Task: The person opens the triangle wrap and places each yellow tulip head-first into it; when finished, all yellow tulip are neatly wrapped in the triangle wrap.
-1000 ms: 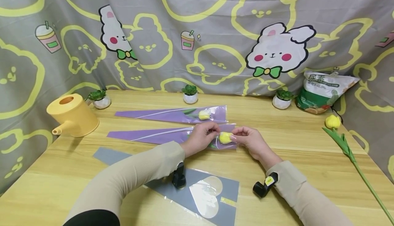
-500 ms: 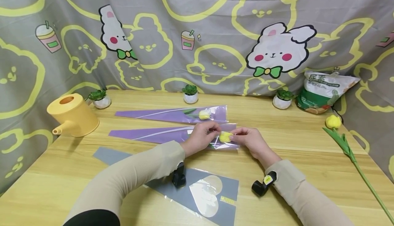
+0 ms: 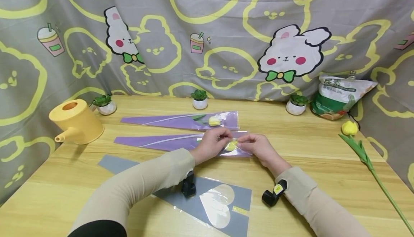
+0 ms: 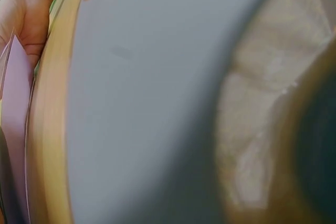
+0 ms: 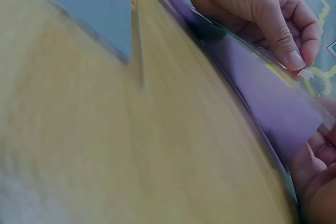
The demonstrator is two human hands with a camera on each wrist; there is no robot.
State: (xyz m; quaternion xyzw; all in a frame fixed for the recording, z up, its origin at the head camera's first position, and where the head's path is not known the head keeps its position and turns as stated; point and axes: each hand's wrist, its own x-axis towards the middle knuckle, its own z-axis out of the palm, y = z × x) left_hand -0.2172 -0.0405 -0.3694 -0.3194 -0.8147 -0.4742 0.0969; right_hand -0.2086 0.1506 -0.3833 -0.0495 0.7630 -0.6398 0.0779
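Note:
A yellow tulip point(image 3: 230, 145) lies with its head under the clear film of a purple flower sleeve point(image 3: 155, 140) in the middle of the table. My left hand point(image 3: 211, 143) pinches the sleeve's clear film between thumb and forefinger, plain in the right wrist view, where the purple backing point(image 5: 257, 93) slants below it. At the sleeve's right-hand mouth, my right hand point(image 3: 258, 147) pinches the tip of the tulip head. The right wrist view catches part of that hand point(image 5: 320, 177) at the sleeve's end. Most of the tulip stem is hidden by my left hand.
Behind lies another purple sleeve point(image 3: 174, 119) with a tulip inside. A grey sleeve point(image 3: 184, 188) with a heart window lies in front. A loose tulip point(image 3: 368, 163) is at right, a yellow watering can point(image 3: 77, 122) at left. Potted succulents point(image 3: 200, 99) and a bag point(image 3: 339, 97) stand behind.
My right hand has moved left with the tulip head, which has slid farther into the purple sleeve. My left hand stays almost in place.

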